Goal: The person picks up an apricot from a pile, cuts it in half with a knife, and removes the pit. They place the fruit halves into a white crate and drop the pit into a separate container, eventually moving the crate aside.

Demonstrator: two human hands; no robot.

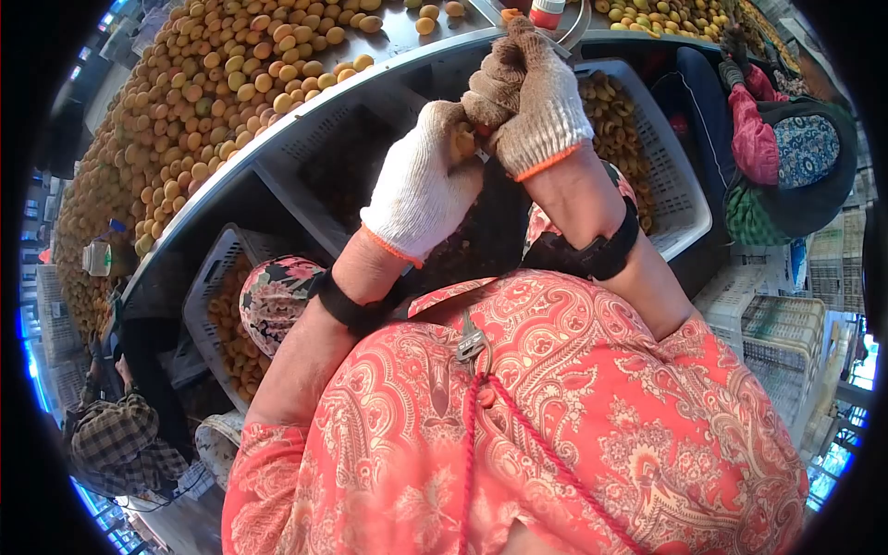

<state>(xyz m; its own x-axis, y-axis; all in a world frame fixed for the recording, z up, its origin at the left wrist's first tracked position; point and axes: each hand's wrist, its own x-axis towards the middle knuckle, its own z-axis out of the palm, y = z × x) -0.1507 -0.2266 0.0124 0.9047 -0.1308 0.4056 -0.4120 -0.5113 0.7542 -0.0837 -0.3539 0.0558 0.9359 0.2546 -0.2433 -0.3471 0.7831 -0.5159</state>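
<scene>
Both my hands wear knitted gloves and meet above the near edge of the metal table (412, 44). My left hand (421, 180), in a white glove, is closed on an apricot (462, 143), which shows between thumb and fingers. Touching it, my right hand (536, 102) has a brown-stained glove and curled fingers. A small reddish bit shows between the hands, but its kind is hidden. Just beyond the right knuckles is a small orange piece (511, 15); whether the hand holds it cannot be told. A red-and-white container (547, 11) stands behind the right hand.
Whole apricots (231, 92) are heaped on the table at left. Below its edge, a white crate (680, 199) at right and another crate (199, 305) at left hold cut fruit. Co-workers sit at right (786, 148) and lower left (120, 435). Stacked crates (782, 347) stand at right.
</scene>
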